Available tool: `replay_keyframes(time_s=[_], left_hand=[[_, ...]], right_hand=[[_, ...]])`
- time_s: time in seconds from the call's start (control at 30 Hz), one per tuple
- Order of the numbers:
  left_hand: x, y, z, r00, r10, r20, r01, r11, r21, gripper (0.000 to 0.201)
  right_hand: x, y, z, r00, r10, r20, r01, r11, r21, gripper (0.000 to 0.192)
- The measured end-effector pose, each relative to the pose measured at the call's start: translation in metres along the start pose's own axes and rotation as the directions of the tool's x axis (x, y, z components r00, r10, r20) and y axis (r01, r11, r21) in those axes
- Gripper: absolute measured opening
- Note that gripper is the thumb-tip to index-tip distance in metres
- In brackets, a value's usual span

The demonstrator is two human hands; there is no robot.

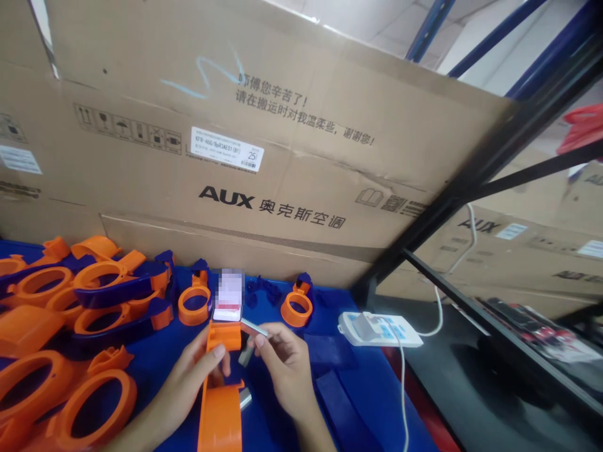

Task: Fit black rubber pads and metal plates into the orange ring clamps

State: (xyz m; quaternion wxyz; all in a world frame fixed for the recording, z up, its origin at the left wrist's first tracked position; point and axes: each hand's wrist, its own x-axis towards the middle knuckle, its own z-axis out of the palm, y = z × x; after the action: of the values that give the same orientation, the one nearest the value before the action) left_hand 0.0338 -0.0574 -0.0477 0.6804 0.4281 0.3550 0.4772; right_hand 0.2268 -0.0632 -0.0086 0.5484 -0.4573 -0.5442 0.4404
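Orange bracket (221,376), upright at counter (377,389) front edge, pinched in left hand (198,370); right hand (282,364) fingers closed on metal pin (254,327) beside bracket top; risk: slim pin could slip, roll among orange rings (56,314).

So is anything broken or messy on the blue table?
Nothing looks broken. The orange ring parts lie in a loose, overlapping heap on the left of the blue table. The left hand holds an orange piece, and the right hand pinches a small metal pin.
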Motion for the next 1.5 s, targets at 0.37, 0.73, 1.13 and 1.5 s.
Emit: replay_keyframes(time_s=[0.37,0.73,1.13,1.5], left_hand=[[0.002,0.002,0.002,0.989,-0.135,-0.060,0.126,0.983,-0.135,0.035],[0.000,0.004,0.006,0.996,-0.086,-0.037,0.083,0.993,-0.082,0.039],[0.000,0.003,0.002,0.995,-0.098,-0.008,0.097,0.992,-0.075,0.033],[-0.010,0.020,0.003,0.999,-0.040,-0.015,0.040,0.999,-0.009,0.041]], right_hand=[[0.004,0.002,-0.009,0.998,0.012,0.069,-0.014,1.000,0.024,0.021],[0.007,0.006,-0.006,0.997,0.059,0.056,-0.058,0.998,-0.008,0.026],[0.002,0.002,-0.010,0.990,0.077,0.118,-0.078,0.997,0.012,0.025],[0.001,-0.002,-0.013,0.978,0.130,0.163,-0.141,0.988,0.060,0.027]])
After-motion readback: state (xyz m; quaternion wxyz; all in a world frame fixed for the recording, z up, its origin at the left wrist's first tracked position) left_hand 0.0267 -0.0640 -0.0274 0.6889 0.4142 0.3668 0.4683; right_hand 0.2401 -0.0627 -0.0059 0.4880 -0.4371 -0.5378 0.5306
